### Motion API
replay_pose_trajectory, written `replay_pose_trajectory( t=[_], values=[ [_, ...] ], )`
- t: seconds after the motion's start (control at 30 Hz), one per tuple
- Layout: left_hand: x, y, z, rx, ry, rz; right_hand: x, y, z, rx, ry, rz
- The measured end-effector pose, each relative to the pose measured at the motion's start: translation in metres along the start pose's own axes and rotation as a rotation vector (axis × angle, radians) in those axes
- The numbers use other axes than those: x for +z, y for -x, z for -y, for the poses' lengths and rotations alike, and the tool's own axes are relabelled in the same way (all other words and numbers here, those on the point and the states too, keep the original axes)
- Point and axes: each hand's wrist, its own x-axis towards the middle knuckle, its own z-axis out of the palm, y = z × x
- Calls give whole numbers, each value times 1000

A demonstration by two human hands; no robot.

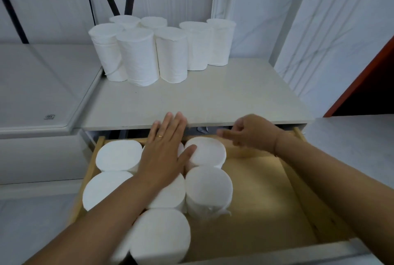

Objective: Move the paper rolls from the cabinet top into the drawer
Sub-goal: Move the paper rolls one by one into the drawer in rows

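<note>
Down in the open drawer (266, 190), the left hand (164, 156) lies flat with fingers released on upright paper rolls (207, 186); the right hand (251, 132), loosely curled and grasping nothing, hovers just beside. More rolls (138, 56) stand beyond both on the tabletop (213, 98).

Both forearms are bare from wrist to where they leave view, with no sleeve showing on either. The left hand (163, 154) wears a thin gold-coloured ring (159, 136) on one finger, a plain band without a stone. The right hand (251, 132), on the other side of that ring, carries no jewellery. Fingernails look short and unpainted, though motion blur softens the right fingertips.
</note>
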Motion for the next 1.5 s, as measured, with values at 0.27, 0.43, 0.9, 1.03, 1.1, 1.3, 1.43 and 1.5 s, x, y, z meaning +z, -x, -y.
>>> replay_pose_trajectory(
  t=[0.27, 0.43, 0.9, 1.03, 1.1, 1.3, 1.43, 1.5],
  values=[
    [-6, -46, 35, -117, -28, 31, -8, -130, 64, -134, -620, -426],
    [1, -42, 38, -99, -99, -11, 0, -188, 97, -107, -706, -509],
    [8, -38, 39, -90, -64, -47, 3, -224, 110, -52, -634, -564],
    [9, -37, 40, -80, -61, -63, 1, -203, 93, -117, -571, -539],
    [8, -37, 41, -71, -57, -69, 0, -183, 79, -151, -547, -520],
    [7, -24, 24, -76, -35, -62, -16, -100, 9, -217, -583, -343],
    [14, -9, -8, 67, -3, 39, -33, -42, -30, -213, -635, -186],
    [19, -1, -21, 137, 23, 120, -37, -13, -50, -242, -666, -113]
  ],
)
